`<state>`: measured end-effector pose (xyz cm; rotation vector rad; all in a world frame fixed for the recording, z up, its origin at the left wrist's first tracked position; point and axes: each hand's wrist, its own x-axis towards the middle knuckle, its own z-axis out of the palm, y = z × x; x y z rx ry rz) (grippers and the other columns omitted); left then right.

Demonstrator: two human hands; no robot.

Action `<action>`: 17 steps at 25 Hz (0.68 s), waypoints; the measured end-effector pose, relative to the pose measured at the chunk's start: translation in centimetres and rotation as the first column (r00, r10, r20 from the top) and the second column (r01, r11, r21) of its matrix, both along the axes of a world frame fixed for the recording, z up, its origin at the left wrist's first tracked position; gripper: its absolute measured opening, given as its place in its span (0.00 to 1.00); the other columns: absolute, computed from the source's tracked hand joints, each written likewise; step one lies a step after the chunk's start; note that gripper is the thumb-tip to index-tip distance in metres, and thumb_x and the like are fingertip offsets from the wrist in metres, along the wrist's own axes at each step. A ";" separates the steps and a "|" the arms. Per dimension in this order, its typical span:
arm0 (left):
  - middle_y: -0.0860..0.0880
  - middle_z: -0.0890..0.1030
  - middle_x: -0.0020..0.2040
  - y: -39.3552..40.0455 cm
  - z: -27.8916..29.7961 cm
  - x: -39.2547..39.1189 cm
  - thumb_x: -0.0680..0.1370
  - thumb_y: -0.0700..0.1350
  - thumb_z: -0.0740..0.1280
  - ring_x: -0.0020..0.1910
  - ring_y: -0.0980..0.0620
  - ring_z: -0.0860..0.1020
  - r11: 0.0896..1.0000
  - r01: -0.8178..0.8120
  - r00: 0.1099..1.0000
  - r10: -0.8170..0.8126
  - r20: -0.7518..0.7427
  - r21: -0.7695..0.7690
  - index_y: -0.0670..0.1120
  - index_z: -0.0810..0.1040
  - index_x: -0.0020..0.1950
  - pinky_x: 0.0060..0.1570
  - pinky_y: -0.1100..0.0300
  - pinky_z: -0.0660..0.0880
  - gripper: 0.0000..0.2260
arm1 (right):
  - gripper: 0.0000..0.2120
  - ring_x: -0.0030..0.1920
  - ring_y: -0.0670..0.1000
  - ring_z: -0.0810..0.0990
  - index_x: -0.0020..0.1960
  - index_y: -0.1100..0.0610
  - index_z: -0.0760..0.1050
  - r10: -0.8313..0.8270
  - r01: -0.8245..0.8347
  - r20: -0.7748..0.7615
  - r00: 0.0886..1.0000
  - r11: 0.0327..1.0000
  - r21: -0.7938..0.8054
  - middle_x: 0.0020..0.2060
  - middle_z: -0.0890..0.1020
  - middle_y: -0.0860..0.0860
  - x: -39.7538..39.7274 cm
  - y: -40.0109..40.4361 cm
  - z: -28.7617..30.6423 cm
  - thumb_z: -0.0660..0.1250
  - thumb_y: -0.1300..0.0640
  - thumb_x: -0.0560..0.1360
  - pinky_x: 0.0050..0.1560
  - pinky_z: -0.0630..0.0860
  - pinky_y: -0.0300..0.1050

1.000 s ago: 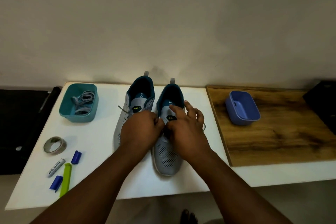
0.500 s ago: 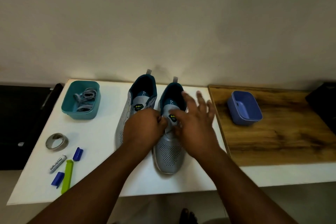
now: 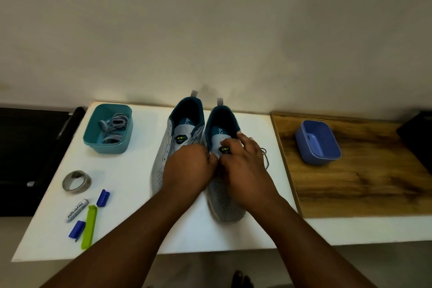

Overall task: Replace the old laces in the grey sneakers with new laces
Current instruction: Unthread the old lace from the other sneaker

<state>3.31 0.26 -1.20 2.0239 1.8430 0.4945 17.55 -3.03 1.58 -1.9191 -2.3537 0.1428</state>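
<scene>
While both hands work at mid-frame over the lacing of the right-hand grey sneaker [image 3: 224, 196], the left hand [image 3: 187, 168] is balled with fingers curled under and the right hand [image 3: 243, 166] has fingers bent onto the tongue; what either pinches is hidden, so I cannot tell their hold. A thin grey lace [image 3: 265, 158] loops out just right of the right hand, and the other sneaker [image 3: 177, 133] stands touching alongside on the white table [image 3: 131, 170]. At upper left a teal tub [image 3: 108, 129] holds coiled grey laces [image 3: 113, 127], and a blue tub [image 3: 316, 142] sits on the wooden board [image 3: 364, 184] at right.
</scene>
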 end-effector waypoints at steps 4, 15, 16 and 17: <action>0.51 0.73 0.30 -0.2 -0.8 0.6 0.81 0.54 0.62 0.34 0.48 0.76 0.984 0.119 0.990 -0.107 0.093 -0.136 0.49 0.72 0.32 0.35 0.57 0.66 0.18 | 0.09 0.65 0.54 0.69 0.59 0.46 0.82 0.002 0.000 0.062 0.998 1.000 -0.025 0.60 0.77 0.47 0.8 0.1 -0.1 0.69 0.51 0.79 0.66 0.65 0.52; 0.50 0.74 0.32 -1.0 0.1 0.5 0.82 0.50 0.62 0.35 0.49 0.75 0.979 0.172 0.960 -0.142 0.242 -0.109 0.51 0.68 0.32 0.32 0.57 0.62 0.18 | 0.14 0.57 0.54 0.81 0.64 0.56 0.77 -0.275 0.241 -0.133 0.952 0.944 -0.226 0.58 0.81 0.54 1.6 1.0 -1.0 0.69 0.54 0.80 0.52 0.71 0.41; 0.51 0.73 0.32 -1.2 0.2 0.6 0.83 0.50 0.61 0.35 0.50 0.74 0.981 0.174 0.957 -0.147 0.250 -0.088 0.52 0.67 0.31 0.33 0.57 0.62 0.19 | 0.14 0.55 0.53 0.81 0.64 0.56 0.76 -0.287 0.267 -0.095 0.953 0.948 -0.175 0.57 0.81 0.54 1.7 1.0 -0.8 0.68 0.52 0.80 0.49 0.71 0.41; 0.51 0.73 0.31 -1.4 0.1 0.7 0.83 0.50 0.60 0.35 0.50 0.74 0.986 0.153 0.960 -0.134 0.244 -0.062 0.53 0.67 0.31 0.33 0.57 0.63 0.19 | 0.13 0.52 0.52 0.81 0.62 0.55 0.76 -0.280 0.267 -0.096 0.955 0.956 -0.123 0.55 0.82 0.53 1.7 0.8 -0.5 0.66 0.51 0.80 0.47 0.70 0.41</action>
